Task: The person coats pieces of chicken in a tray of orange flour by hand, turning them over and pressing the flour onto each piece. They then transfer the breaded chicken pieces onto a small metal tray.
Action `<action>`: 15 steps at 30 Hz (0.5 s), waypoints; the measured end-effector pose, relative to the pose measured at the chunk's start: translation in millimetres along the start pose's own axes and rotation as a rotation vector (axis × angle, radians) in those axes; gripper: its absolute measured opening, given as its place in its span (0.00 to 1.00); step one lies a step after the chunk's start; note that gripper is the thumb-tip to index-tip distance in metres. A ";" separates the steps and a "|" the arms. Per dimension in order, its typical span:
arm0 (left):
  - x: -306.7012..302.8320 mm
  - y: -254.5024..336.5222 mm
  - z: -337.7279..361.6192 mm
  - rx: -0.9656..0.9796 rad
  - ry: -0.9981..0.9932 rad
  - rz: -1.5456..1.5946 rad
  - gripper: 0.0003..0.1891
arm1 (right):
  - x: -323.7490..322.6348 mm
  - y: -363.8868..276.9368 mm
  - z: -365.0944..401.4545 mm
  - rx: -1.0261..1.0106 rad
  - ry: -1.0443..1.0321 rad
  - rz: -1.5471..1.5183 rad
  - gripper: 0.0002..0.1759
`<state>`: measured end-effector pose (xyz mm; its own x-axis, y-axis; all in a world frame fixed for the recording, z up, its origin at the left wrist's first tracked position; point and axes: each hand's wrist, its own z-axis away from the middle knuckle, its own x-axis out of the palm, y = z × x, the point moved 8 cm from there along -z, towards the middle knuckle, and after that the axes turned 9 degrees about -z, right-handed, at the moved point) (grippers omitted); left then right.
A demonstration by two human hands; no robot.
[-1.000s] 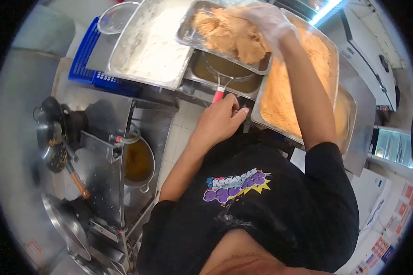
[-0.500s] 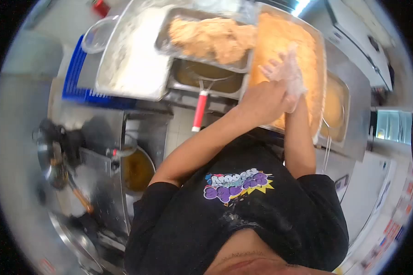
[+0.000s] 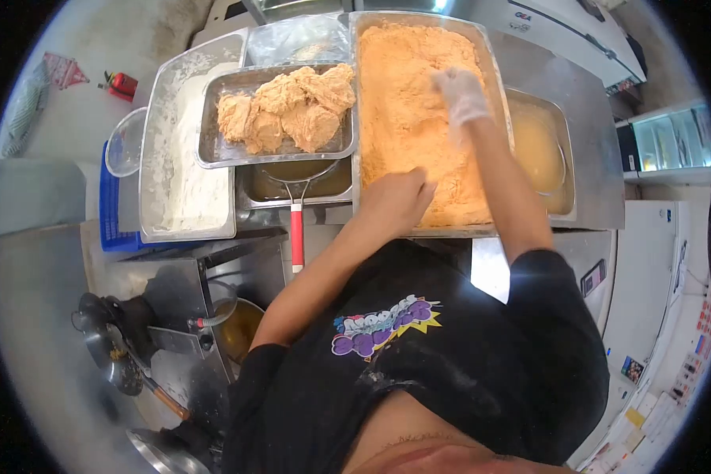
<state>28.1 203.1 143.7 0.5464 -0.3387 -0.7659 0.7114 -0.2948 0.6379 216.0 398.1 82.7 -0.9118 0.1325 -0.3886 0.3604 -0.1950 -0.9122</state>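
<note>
My left hand [image 3: 399, 201] is bare, with its fingers curled in, over the near edge of a metal tray [image 3: 426, 231] full of orange flour-like coating [image 3: 407, 103]. Nothing shows in that hand. My right hand [image 3: 460, 95] wears a clear glove and is above the coating, farther from me. Its fingers are smeared by motion, and whether they hold anything cannot be made out. To the left, a smaller metal tray [image 3: 209, 150] holds lumpy, coated pieces [image 3: 292, 110].
A tray of white flour [image 3: 201, 186] stands on the left, with a red-handled strainer [image 3: 296, 237] beside it over a liquid-filled pan. A pan of yellowish liquid [image 3: 537, 150] is at the right. A wok [image 3: 103, 340] and other cookware are lower left.
My hands have come apart; the left was on the gloved right wrist. The right hand has moved up, the left down and left. The whole view has shifted, showing the trays farther left.
</note>
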 end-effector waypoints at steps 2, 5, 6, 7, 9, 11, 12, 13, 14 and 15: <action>-13.1 -26.9 38.4 -0.272 -0.125 -0.188 0.23 | -12.2 -6.9 -72.3 -0.172 0.076 0.308 0.15; -19.5 -68.4 95.1 -0.557 -0.161 -0.175 0.26 | -10.9 -14.6 -135.8 -0.133 0.022 0.664 0.22; -15.1 -82.2 109.0 -0.671 -0.140 -0.130 0.26 | -3.7 -9.4 -147.7 -0.063 -0.052 0.833 0.27; -1.1 -93.1 115.0 -0.696 -0.145 -0.122 0.26 | 4.6 -16.9 -140.4 -0.065 -0.079 0.835 0.27; 16.6 -90.8 109.3 -0.495 -0.070 0.070 0.22 | 12.9 -13.7 -116.1 0.105 -0.095 0.741 0.35; 26.1 -89.1 108.7 -0.604 -0.068 0.373 0.19 | 29.0 16.7 -129.9 0.070 -0.094 0.757 0.37; 29.7 -85.9 106.9 -0.682 -0.065 0.672 0.16 | 32.3 15.5 -127.0 0.037 -0.068 0.770 0.40; 28.5 -86.0 104.3 -0.684 -0.066 0.675 0.16 | 34.3 11.7 -127.4 0.039 -0.071 0.773 0.40; 28.9 -85.4 105.2 -0.693 -0.054 0.705 0.15 | 46.1 22.0 -120.4 0.156 -0.264 0.749 0.41; 30.1 -84.8 107.4 -0.699 -0.047 0.736 0.14 | 56.9 28.5 -100.1 0.278 -0.452 0.718 0.44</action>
<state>-63.3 122.0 75.1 0.9458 -0.2645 -0.1883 0.3125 0.5842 0.7490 194.1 497.3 21.5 -0.4964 -0.4964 -0.7122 0.8672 -0.3202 -0.3812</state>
